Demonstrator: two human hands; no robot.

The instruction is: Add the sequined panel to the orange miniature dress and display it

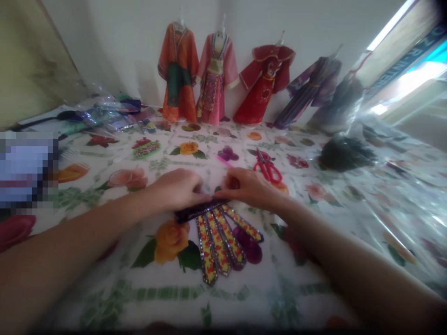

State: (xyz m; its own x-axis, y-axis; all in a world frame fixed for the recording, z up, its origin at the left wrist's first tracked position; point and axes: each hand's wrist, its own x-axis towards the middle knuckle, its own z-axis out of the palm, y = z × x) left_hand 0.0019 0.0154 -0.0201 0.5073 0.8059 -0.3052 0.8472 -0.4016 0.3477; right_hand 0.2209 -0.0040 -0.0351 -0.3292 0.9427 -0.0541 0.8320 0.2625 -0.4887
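In the head view a small doll-costume piece lies on the flowered tablecloth: a dark band [190, 212] with several yellow-and-red pointed strips [218, 239] edged in sparkling trim, fanned toward me. My left hand [178, 188] is closed on the band's left part, fingers curled and thumb pressed down along it. Close by, my right hand [244, 186] pinches the band's right end between thumb and fingers. The fingertips of both hands nearly meet. Scissors with red handles [268, 168] lie just beyond my right hand, and a thin pink stick [226, 161] rests between the hands and the dolls' side.
Several small robes stand along the wall: an orange one [179, 74], a pink one [217, 79], a red one [263, 86] and a purple one [310, 93]. A dark bundle [345, 152] in clear plastic lies right. Plastic-wrapped items [104, 114] sit back left, a sequin dish-like patch [146, 150] nearer.
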